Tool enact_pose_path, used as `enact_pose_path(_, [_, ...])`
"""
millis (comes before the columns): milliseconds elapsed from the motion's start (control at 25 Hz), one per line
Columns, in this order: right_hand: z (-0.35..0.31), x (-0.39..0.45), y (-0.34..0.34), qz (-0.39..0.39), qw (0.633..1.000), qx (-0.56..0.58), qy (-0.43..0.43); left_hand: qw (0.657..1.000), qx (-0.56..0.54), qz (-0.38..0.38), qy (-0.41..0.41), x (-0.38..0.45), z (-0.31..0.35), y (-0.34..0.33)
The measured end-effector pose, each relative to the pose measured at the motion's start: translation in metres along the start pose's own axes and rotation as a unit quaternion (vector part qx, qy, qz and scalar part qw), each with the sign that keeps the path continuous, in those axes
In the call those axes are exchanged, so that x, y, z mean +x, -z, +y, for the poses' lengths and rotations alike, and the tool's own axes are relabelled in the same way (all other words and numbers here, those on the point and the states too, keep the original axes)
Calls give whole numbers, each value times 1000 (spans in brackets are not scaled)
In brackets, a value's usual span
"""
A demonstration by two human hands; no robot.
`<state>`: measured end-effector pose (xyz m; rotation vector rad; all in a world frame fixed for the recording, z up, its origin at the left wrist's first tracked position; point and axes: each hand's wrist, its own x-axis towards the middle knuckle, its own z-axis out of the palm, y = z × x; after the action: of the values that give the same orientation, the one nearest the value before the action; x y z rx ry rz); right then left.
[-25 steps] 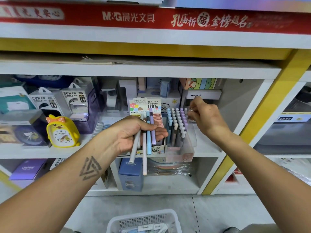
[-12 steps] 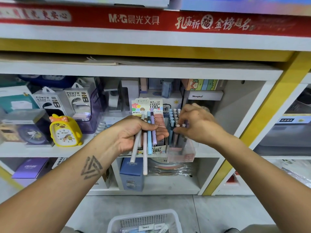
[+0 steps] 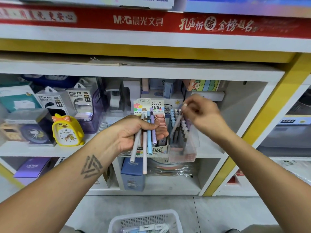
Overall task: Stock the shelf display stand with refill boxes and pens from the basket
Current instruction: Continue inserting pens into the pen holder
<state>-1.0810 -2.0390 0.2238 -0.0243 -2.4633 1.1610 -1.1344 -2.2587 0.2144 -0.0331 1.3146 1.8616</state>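
My left hand (image 3: 133,135) is closed around several pens (image 3: 149,137), grey, pale pink, blue and purple, and holds them upright in front of the shelf. Just behind it stands a cardboard display of refill boxes (image 3: 159,149). To its right is the clear display stand (image 3: 185,148), with rows of blue, white and purple pens standing in it. My right hand (image 3: 205,116) hovers over the stand, blurred, pinching the top of one tilted pale pen (image 3: 178,120) whose lower end points into the rows. At the bottom edge sits the white basket (image 3: 127,221), holding more items.
On the same shelf to the left stand a yellow duck alarm clock (image 3: 66,132) and power bank boxes (image 3: 79,98). Blue and purple boxes (image 3: 133,172) fill the shelf below. A yellow upright (image 3: 252,132) bounds the bay on the right. Grey floor lies below.
My right hand dropped onto the pens in the stand, then rose up and right with a tilted pen pinched in its fingers. My left hand kept its bundle nearly still.
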Motion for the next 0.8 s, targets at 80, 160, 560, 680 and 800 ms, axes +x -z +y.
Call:
enact_pose_path(80, [0, 4, 16, 58, 982, 177, -41, 1000, 0, 0, 0, 1, 0, -1])
enact_pose_path(160, [7, 5, 34, 79, 976, 199, -46, 1000, 1, -1, 1, 2, -1, -3])
enact_pose_path(560, [48, -4, 21, 1, 990, -137, 22, 1000, 6, -4, 9, 9, -8, -12])
enact_pose_path(680, [49, -4, 18, -33, 986, -163, 31, 1000, 10, -1, 4, 10, -8, -14])
enact_pose_path(800, [46, -4, 23, -19, 989, -143, 38, 1000, 12, -1, -1, 10, -8, -15])
